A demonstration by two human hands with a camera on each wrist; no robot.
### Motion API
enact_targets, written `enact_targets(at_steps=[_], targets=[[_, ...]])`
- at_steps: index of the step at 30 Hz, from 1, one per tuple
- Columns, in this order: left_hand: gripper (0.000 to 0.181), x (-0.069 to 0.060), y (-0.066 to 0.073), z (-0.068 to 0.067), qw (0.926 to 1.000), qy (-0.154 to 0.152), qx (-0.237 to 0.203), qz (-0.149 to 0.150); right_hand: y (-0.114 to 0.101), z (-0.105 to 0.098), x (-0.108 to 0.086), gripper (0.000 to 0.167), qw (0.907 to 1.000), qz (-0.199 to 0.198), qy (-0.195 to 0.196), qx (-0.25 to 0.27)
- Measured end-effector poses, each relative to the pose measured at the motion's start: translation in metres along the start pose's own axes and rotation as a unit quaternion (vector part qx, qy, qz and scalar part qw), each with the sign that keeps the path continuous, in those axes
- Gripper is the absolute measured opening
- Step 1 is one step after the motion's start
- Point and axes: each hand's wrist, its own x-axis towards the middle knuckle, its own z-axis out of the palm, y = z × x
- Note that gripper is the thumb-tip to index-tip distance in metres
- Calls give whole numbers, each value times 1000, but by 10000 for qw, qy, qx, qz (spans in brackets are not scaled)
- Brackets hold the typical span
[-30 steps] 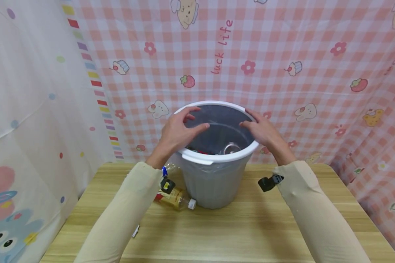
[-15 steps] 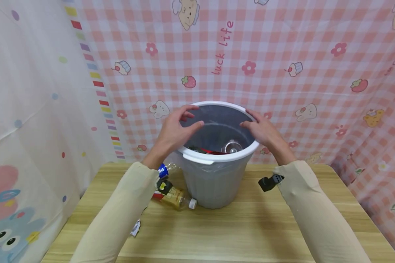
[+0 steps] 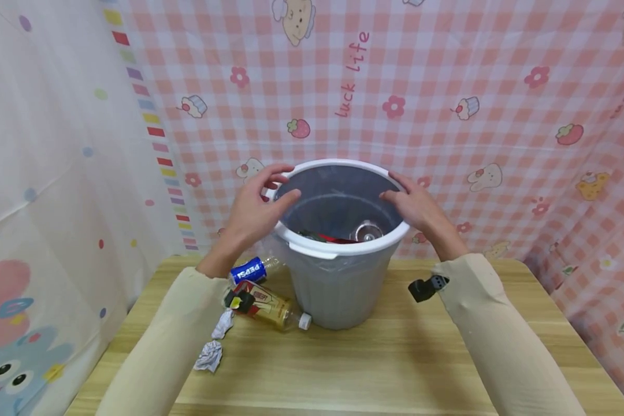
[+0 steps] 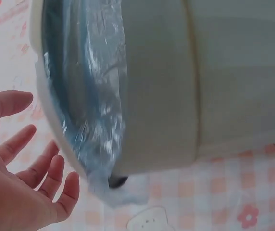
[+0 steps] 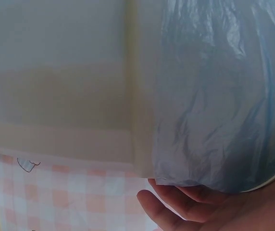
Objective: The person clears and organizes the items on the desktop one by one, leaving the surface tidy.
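Fingers spread and empty, the left hand (image 3: 252, 211) sits just beside the gray trash bin (image 3: 338, 292), upright on the table (image 3: 364, 370); the right hand (image 3: 418, 207) rests relaxed fingers on the white rim (image 3: 374, 247). Settling the plastic liner (image 5: 205, 110) seems the step in hand; the next move calls for both hands on the rim.

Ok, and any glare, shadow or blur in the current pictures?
Head view: fairly sharp, soft shadow on the table beside the right sleeve. Left wrist view: bright glints on the plastic liner, bucket wall soft. Right wrist view: dim overall, milder sheen on the plastic liner, right hand shaded.
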Motion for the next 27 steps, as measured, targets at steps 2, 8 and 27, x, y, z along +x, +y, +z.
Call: enact_targets(at_steps=[2,8,27], targets=[[47,-4,-3,-6,10000,25,-2,30,-1,0,0,68,10000,-3,-14,32],[46,-19,-18,-26,9997,119,96,164,-3,-2,0,69,10000,-15,-9,81],[46,-76,-77,-55,9970,-367,500,-461,0,1,-2,68,9999,52,-61,137]])
